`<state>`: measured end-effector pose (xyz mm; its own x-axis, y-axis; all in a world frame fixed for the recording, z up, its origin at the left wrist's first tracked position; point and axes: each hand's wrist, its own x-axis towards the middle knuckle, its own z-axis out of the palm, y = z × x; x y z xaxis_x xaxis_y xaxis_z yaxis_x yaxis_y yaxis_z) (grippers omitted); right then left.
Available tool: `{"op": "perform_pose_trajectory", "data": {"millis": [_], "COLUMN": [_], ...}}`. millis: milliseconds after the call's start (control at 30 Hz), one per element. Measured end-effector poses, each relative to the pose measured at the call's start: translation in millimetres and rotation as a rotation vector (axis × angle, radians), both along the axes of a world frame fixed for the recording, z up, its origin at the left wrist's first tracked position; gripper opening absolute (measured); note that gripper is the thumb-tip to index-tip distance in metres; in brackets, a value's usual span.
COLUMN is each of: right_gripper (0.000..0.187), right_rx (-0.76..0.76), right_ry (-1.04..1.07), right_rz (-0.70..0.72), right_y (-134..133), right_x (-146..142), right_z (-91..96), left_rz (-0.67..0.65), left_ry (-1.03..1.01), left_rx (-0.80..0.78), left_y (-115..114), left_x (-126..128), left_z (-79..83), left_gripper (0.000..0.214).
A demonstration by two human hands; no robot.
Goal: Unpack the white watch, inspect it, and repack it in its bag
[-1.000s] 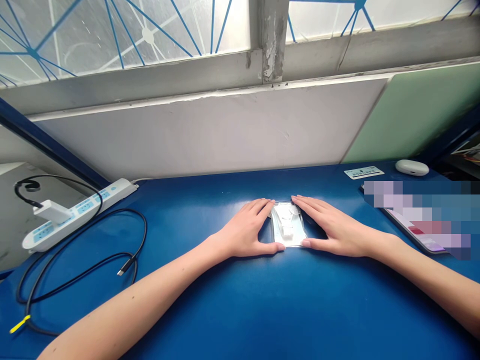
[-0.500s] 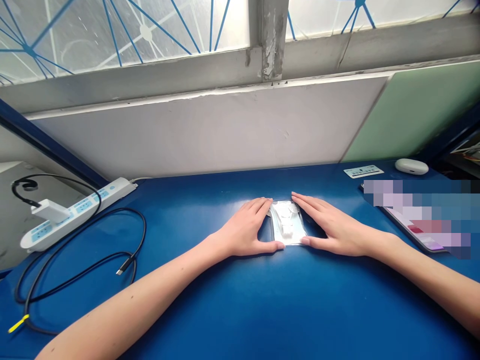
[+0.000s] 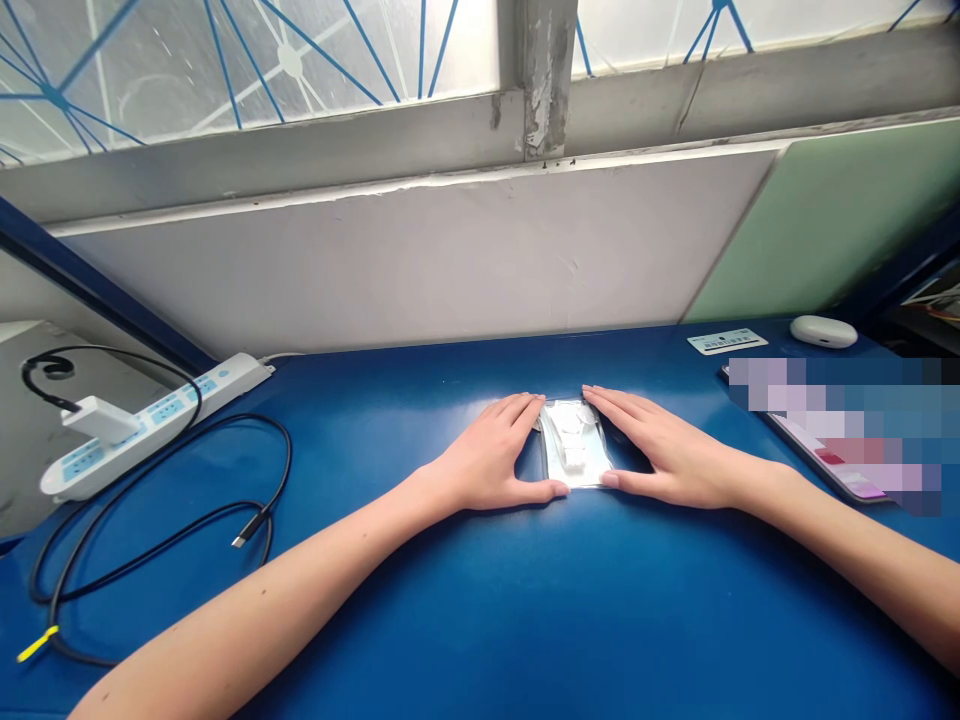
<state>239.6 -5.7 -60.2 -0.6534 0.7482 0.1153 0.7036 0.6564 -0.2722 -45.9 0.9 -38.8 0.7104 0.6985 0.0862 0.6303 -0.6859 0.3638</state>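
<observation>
I see the small clear plastic pouch (image 3: pixel 574 450) of white parts lying flat mid-way across the glossy blue table (image 3: pixel 525 620). Left hand (image 3: pixel 491 460) and right hand (image 3: pixel 667 455) rest on the table, palms down and fingers spread flat. They flank the pouch with thumb tips touching its near corners and grip nothing.

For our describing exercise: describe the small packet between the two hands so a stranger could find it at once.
Start at the blue table under the window. Near its middle, the left hand and right hand lie flat either side of the packet. It is the only clear plastic pouch, with small white parts inside.
</observation>
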Motion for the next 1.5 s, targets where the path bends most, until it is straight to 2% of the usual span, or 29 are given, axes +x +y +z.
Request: {"op": "perform_pose_trajectory", "data": {"millis": [400,533,600,700,867,1000,1100,1200,1267,1500], "right_gripper": [0.093,0.087,0.081,0.070,0.039,0.021,0.028,0.052,0.061,0.061], "right_rx": [0.019,0.030,0.036,0.044,0.103,0.131,0.137,0.119,0.103,0.072], "right_ry": [0.021,0.045,0.061,0.104,0.184,0.220,0.223,0.185,0.158,0.151], "right_rz": [-0.007,-0.010,-0.021,-0.047,-0.009,0.064,0.038,0.002,0.001,-0.023], "right_y": [0.5,0.1,0.2,0.5,-0.1,-1.5,-1.6,-0.7,0.0,1.5], "right_x": [-0.3,-1.3,-2.1,-3.8,-7.9,-9.8,-9.5,-8.0,-7.0,-6.1], "right_z": [-2.2,-2.5,-2.3,-1.0,3.8,5.5,4.2,1.7,0.2,-1.3], "left_rz": [0.005,0.011,0.016,0.040,0.077,0.068,0.056,0.040,0.034,0.077], "left_ry": [0.026,0.043,0.027,-0.006,-0.003,0.020,0.047,0.075,0.089,0.057], "left_rx": [0.022,0.049,0.059,0.082,0.103,0.080,0.071,0.066,0.052,0.014], "left_y": [-0.8,-0.4,0.3,1.2,0.6,-0.2,-0.2,0.4,0.9,1.4], "left_x": [0.0,-0.3,-0.4,-0.1,1.2,1.0,0.4,0.1,0.3,2.3], "left_z": [0.6,-1.6,-3.5,-5.6,-5.2,-3.2,-1.9,-1.0,-0.9,-1.7], "left_gripper": [0.099,0.075,0.059,0.050,0.048,0.056,0.057,0.059,0.060,0.079]}}
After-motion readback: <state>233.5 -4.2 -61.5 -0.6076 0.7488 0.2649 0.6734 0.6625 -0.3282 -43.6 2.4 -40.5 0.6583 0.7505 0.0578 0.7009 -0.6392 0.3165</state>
